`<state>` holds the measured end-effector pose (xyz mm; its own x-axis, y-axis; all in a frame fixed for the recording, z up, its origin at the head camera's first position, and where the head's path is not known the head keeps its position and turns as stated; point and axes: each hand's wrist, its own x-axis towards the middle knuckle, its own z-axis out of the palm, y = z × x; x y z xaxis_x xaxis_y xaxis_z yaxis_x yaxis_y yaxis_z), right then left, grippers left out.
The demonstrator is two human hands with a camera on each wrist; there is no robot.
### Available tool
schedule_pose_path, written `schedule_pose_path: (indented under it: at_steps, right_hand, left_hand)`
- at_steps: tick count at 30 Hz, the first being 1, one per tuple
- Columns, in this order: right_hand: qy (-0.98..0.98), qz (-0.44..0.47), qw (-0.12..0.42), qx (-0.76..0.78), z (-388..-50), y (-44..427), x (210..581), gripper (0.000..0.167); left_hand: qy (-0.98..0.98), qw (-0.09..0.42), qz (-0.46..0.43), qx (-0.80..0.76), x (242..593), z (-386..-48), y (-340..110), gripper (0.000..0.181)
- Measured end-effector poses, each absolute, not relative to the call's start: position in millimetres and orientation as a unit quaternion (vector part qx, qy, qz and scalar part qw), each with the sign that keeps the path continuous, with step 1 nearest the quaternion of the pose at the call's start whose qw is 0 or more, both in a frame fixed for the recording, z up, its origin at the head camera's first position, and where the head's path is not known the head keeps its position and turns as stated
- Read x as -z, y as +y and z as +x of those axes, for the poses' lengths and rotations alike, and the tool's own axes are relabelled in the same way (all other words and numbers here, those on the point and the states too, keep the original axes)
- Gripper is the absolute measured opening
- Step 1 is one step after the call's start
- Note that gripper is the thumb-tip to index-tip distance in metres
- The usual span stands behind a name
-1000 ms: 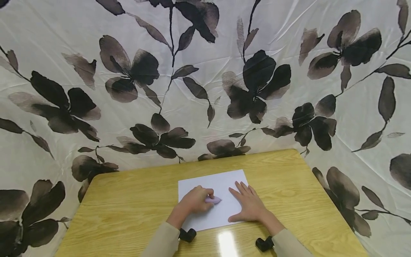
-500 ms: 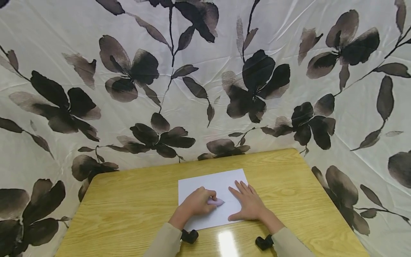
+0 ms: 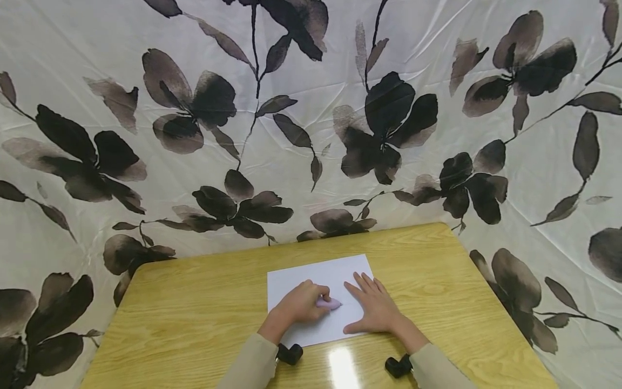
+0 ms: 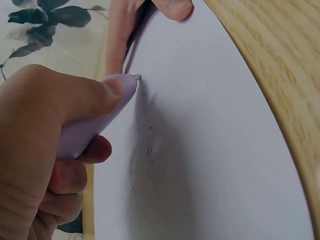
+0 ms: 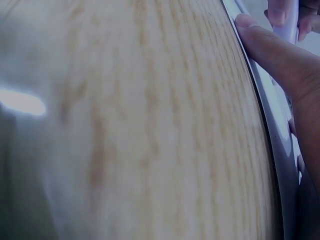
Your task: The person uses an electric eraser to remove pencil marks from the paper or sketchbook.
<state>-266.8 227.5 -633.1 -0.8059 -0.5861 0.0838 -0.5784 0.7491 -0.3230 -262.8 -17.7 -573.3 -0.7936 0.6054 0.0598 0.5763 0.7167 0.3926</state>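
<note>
My left hand point(image 3: 297, 303) grips a lilac tool point(image 3: 329, 304) with a tapered body and a small grey tip. In the left wrist view, the thumb lies along the tool point(image 4: 92, 122) near its front, with the fingers curled beneath. Its tip meets the white sheet point(image 3: 298, 274), where short dark marks and specks are scattered. The tool's exact kind cannot be told. Spread flat on the sheet's right side is my right hand point(image 3: 376, 310), fingers straight. In the right wrist view, its thumb point(image 5: 280, 57) rests along the sheet's near edge.
Beneath the sheet is a yellow wood-grain table point(image 3: 194, 308) with rounded far corners. A white cloth with dark flowers point(image 3: 311, 210) hangs behind and along both sides. Black wrist-worn devices point(image 3: 290, 354) sit at both sleeve cuffs.
My left hand has slid slightly right across the sheet with the lilac tool, its tip moving closer to the right hand. The right hand stays in place. The head view has shifted a little.
</note>
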Motion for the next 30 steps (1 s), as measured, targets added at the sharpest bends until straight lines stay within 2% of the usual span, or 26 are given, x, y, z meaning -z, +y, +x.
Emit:
schedule_pose_path:
  at_steps: [8, 20, 30]
  right_hand:
    - [0.932, -0.319, -0.005, 0.171, -265, 226, 635, 0.115]
    - [0.930, -0.325, -0.006, 0.168, -266, 227, 634, 0.114]
    - [0.931, -0.325, -0.006, 0.166, -265, 227, 633, 0.113]
  left_hand:
    - [0.933, 0.041, 0.302, -0.191, 575, -262, -22, 0.011]
    - [0.928, 0.034, 0.278, -0.245, 583, -254, -32, 0.023]
    - [0.929, -0.011, 0.295, -0.225, 592, -252, -51, 0.019]
